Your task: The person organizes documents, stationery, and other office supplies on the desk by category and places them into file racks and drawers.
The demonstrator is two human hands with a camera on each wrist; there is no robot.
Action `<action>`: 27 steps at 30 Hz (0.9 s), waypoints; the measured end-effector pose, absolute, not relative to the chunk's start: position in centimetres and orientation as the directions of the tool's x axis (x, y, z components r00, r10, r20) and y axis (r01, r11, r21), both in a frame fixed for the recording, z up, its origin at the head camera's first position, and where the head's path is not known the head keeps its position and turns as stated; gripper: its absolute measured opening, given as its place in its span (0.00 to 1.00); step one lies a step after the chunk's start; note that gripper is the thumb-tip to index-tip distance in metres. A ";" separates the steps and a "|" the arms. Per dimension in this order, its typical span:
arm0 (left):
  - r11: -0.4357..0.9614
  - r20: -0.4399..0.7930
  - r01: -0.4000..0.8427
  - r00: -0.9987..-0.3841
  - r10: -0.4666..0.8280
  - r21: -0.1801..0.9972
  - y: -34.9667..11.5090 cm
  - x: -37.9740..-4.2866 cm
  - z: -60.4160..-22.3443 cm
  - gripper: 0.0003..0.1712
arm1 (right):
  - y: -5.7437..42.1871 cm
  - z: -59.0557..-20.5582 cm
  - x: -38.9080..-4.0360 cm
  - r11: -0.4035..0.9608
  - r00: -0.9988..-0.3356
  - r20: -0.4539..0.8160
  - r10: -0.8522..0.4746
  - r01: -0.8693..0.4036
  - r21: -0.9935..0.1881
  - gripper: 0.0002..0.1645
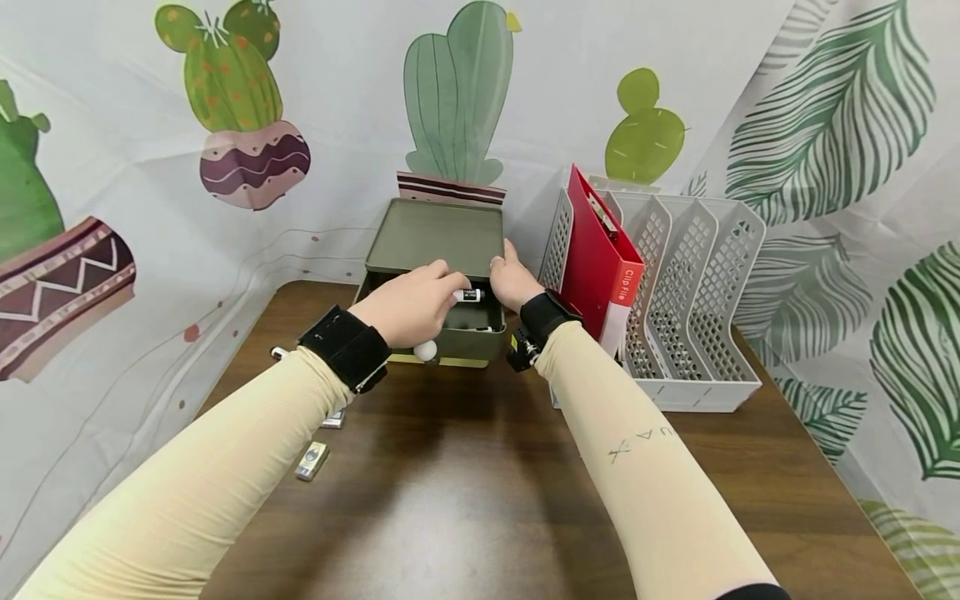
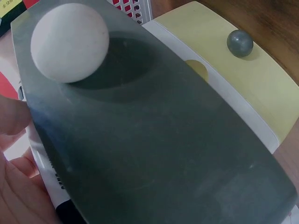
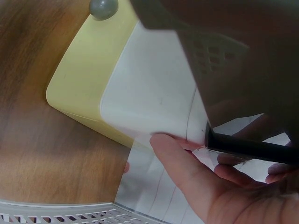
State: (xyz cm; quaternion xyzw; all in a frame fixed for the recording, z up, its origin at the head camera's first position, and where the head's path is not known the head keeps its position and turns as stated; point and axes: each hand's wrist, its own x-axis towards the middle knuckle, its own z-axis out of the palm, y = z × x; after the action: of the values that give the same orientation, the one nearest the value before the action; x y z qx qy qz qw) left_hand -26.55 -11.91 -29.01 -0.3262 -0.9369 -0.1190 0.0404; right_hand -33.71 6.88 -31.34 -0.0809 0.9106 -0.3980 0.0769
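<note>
The left hand (image 1: 411, 307) has its fingers clamped on the marker (image 1: 470, 295), which sticks out to the right of them, with its long axis lying almost left to right, over the inside of the open green drawer (image 1: 467, 343); whether it touches the bottom, I cannot tell. The right hand (image 1: 514, 280) is the farther one from the marker, and it rests at the right side of the box (image 1: 438, 237), its thumb and fingers apart.
</note>
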 end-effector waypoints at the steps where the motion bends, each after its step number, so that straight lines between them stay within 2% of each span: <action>1: 0.759 0.152 0.621 -0.784 0.602 0.196 -11.9 -26.5 -29.0 0.19 | 6.9 -31.3 -33.7 0.670 -0.975 -0.076 -0.208 -0.085 -0.737 0.33; 9: 0.762 0.211 0.625 -0.778 0.592 0.170 -12.3 -26.2 -28.6 0.21 | 6.8 -31.3 -33.8 0.666 -0.977 -0.085 -0.197 -0.069 -0.743 0.33; 16: 0.771 0.262 0.603 -0.793 0.550 0.206 -13.8 -26.0 -28.3 0.24 | 6.9 -31.5 -33.8 0.659 -0.975 -0.079 -0.209 -0.081 -0.748 0.33; 23: 0.760 0.375 0.617 -0.766 0.522 0.203 -17.3 -24.8 -28.1 0.27 | 7.0 -31.3 -33.7 0.649 -0.967 -0.079 -0.243 -0.102 -0.754 0.33; 27: 0.745 0.458 0.622 -0.750 0.478 0.240 -20.5 -24.0 -28.5 0.28 | 7.2 -31.2 -33.7 0.649 -0.966 -0.082 -0.246 -0.101 -0.754 0.33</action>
State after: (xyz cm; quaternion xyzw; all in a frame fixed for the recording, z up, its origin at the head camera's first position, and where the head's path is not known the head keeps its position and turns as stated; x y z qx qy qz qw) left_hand -23.96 -20.51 -28.47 -0.3005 -0.9153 -0.1924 0.1868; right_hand -33.69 7.15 -31.20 -0.0962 0.9037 -0.4075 0.0890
